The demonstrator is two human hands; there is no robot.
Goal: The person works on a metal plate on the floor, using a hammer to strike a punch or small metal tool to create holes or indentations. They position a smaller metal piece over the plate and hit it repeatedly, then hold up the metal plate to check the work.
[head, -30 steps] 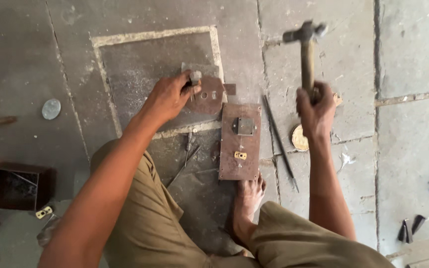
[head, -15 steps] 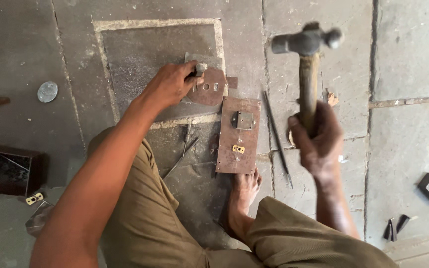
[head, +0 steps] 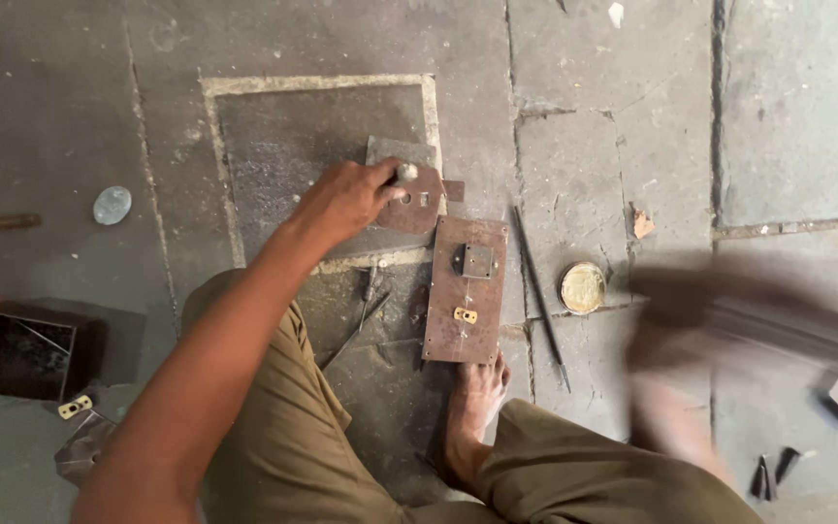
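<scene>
One dark open box (head: 16,354), contents unclear; left grip (head: 346,199) pinching punch (head: 402,175); right grip (head: 671,335) blurred, unreadable.

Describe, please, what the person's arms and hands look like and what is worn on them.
Both arms are bare: no sleeves, gloves, watch or rings show. The left hand and its forearm are sharp, lean and uncovered to the frame's edge. The right hand is a motion blur, so no detail can be made out. Below them, olive-brown trousers cover the legs, and the foot is bare.
</scene>
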